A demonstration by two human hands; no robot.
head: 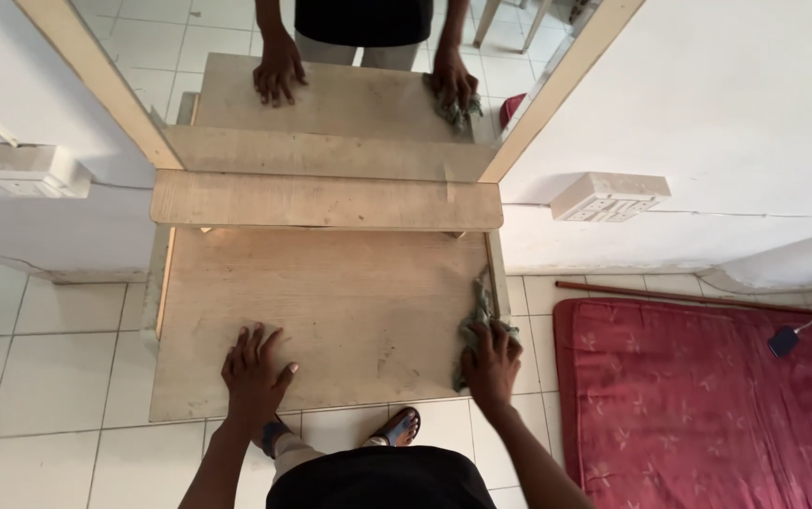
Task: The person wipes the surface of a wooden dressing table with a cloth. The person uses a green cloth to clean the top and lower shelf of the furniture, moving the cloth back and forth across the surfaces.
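Cloth (477, 325) is clamped in my right fingers (492, 363) at the worktop's (330, 302) right edge; left fingers (253, 372), spread apart, steady the board.

free: bare wooden tabletop (349, 302) between left hand (253, 372) and right hand (491, 363) | blocked: raised shelf (326, 200) and mirror (349, 85) beyond both hands | right: table edge just beside right hand

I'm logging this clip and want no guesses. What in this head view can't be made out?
- Rag: its lower part is hidden under the right hand.
- Tabletop: its far edge sits under the wooden shelf.
- Mirror: its upper part is cut off by the top edge.
- Red mattress: cut off by the right and bottom edges.
- Left hand: lies flat, so its palm is unseen.
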